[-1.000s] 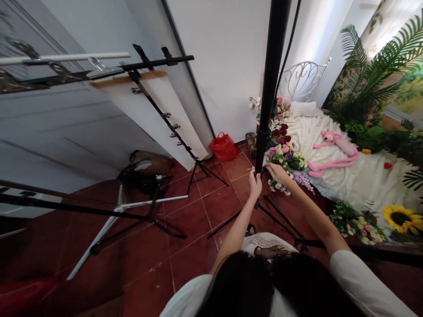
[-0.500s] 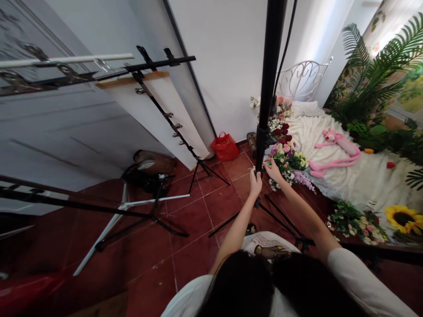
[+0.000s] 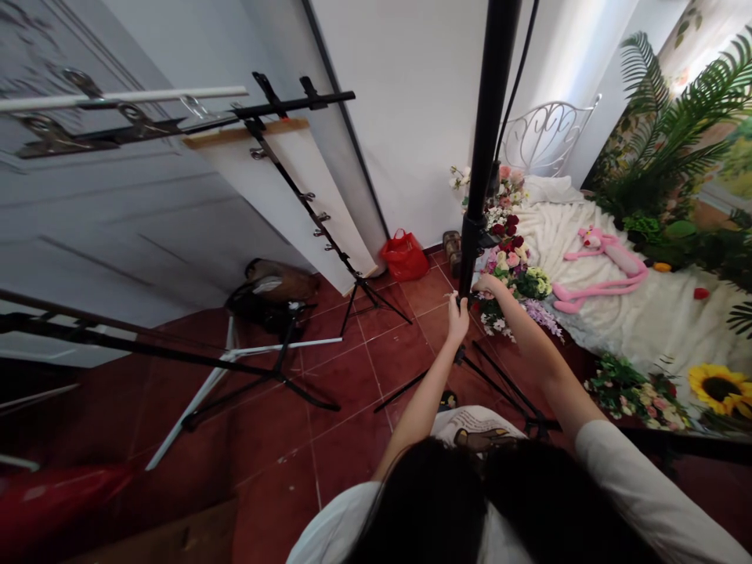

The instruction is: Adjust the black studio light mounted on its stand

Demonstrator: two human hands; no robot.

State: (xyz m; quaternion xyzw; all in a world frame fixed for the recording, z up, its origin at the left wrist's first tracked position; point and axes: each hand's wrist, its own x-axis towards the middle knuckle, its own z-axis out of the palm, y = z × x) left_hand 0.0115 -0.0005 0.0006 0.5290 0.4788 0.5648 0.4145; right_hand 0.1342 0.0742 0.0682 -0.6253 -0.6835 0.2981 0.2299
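A thick black upright pole of a tripod stand rises in front of me, slightly right of centre. My left hand is wrapped round its lower part. Just right of the pole, below a black collar with a knob, is my right hand; its fingers are bent, and what they touch or hold is too small to make out. Below my hands the stand's black legs spread over the red tiles.
Flowers and a bed with a white blanket and a pink plush toy lie to the right. Leftward stand a backdrop stand with clips, other tripod legs and a red bag.
My right hand has turned beside the pole, its fingers now bent downward and its forearm more angled. My left hand stays on the pole. The view has shifted slightly.
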